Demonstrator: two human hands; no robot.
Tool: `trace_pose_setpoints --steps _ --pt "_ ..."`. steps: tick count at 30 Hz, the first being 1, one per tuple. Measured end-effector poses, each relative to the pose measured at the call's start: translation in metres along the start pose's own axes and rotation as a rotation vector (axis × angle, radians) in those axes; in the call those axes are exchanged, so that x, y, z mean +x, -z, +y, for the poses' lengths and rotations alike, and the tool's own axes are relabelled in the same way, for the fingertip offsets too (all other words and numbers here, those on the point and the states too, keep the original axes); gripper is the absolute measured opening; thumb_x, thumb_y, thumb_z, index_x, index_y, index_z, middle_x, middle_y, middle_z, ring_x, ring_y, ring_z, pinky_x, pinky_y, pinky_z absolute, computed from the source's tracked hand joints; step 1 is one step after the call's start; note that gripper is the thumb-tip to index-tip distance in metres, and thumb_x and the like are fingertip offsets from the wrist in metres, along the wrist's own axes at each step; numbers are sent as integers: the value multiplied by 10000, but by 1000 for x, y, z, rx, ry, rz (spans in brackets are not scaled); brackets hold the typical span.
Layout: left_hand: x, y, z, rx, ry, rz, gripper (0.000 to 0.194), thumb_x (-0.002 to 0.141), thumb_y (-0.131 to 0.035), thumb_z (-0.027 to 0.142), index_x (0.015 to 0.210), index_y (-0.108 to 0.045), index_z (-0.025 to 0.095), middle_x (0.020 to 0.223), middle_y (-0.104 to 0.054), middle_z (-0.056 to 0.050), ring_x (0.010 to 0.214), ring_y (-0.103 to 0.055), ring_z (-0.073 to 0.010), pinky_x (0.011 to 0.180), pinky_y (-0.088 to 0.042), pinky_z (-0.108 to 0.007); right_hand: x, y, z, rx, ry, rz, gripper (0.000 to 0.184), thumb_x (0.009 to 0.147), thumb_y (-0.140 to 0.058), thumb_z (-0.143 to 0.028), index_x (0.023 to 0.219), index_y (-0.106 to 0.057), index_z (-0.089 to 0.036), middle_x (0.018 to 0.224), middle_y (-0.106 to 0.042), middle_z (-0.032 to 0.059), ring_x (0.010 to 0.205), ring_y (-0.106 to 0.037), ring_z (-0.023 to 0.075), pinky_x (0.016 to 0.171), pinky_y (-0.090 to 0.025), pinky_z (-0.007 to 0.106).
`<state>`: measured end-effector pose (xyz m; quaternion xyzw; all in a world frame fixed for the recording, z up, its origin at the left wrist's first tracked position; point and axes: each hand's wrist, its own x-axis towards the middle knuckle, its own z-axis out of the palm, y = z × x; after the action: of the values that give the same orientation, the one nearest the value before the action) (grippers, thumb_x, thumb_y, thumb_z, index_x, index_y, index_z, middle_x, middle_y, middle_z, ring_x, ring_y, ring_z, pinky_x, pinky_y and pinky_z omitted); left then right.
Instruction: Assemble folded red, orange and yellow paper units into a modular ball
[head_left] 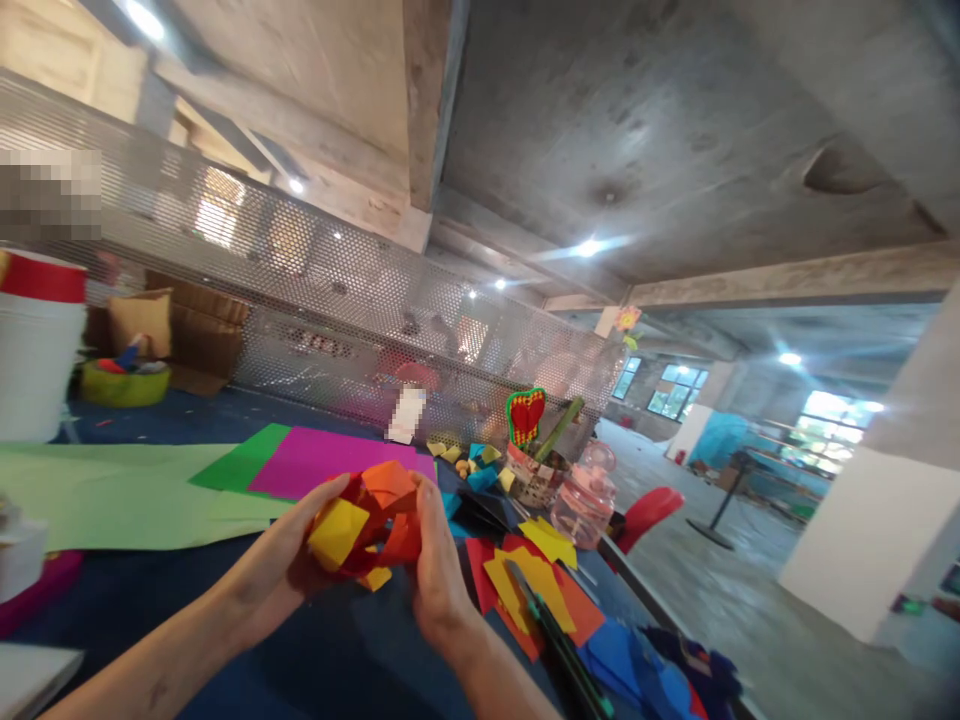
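Between my two hands, a little above the dark blue tabletop [330, 650], is a folded-paper model [386, 490] made of red, orange and yellow pieces. My left hand [300, 530] cups its left side, by a yellow piece. Against its right side, by the orange and red folds, rests my right hand [442, 560]. The fingers of both hands curl behind the model and are partly hidden. To the right of my right hand lie red, orange and yellow paper pieces [529, 590], with a black and green cutter [562, 650] on top.
Purple [322, 458], green and pale green paper sheets [142, 500] spread behind my hands. Further right stand a pink clear jug [585, 495] and a basket [536, 475] with a heart ornament. A perforated metal screen [300, 300] runs along the back. A red chair [652, 515] stands beyond the edge.
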<state>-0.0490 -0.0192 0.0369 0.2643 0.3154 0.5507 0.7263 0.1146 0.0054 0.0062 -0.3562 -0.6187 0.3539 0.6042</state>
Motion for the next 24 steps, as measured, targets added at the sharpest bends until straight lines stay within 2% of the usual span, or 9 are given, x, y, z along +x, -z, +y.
trace_pose_setpoints --steps 2,5,8,12,17,24 --pt "0 0 5 -43 -43 36 219 933 -623 298 1080 -719 167 914 -835 -91 700 -790 -250 616 -657 -369 0 -1 -11 41 -76 -19 637 919 -474 -678 1375 -536 -238 1378 -588 104 1344 -503 259 1145 -393 444" --pt "0 0 10 -93 -124 73 166 941 -611 243 1047 -717 172 869 -837 -71 694 -791 -233 630 -662 -356 -2 -4 -22 109 -132 -80 767 856 -580 -690 1461 -409 -250 1405 -550 113 1339 -507 263 1129 -410 423" --pt "-1 -2 12 -113 -155 98 147 945 -592 186 1014 -719 161 806 -830 -55 664 -784 -204 616 -654 -303 -7 -10 -21 177 -75 -158 876 830 -691 -594 1532 -263 -291 1478 -496 109 1348 -508 266 1114 -428 428" --pt "-4 -5 12 -128 -153 94 148 938 -583 151 965 -728 153 735 -811 -37 586 -757 -173 525 -618 -241 -14 -15 -16 167 16 -263 956 849 -736 -411 1568 -110 -332 1564 -417 100 1403 -462 254 1159 -371 457" --pt "-5 -5 9 -133 -124 76 124 910 -637 217 966 -738 170 703 -793 -12 533 -732 -164 447 -586 -222 -17 -18 -16 106 9 -260 908 863 -704 -388 1568 -141 -284 1456 -539 108 1329 -539 260 1133 -410 441" --pt "-5 -5 6 -108 -116 70 126 887 -663 189 989 -733 169 731 -799 -23 562 -740 -167 466 -592 -220 -17 -20 -11 142 36 -268 839 877 -702 -363 1524 -176 -268 1375 -580 107 1242 -586 252 1081 -458 431"
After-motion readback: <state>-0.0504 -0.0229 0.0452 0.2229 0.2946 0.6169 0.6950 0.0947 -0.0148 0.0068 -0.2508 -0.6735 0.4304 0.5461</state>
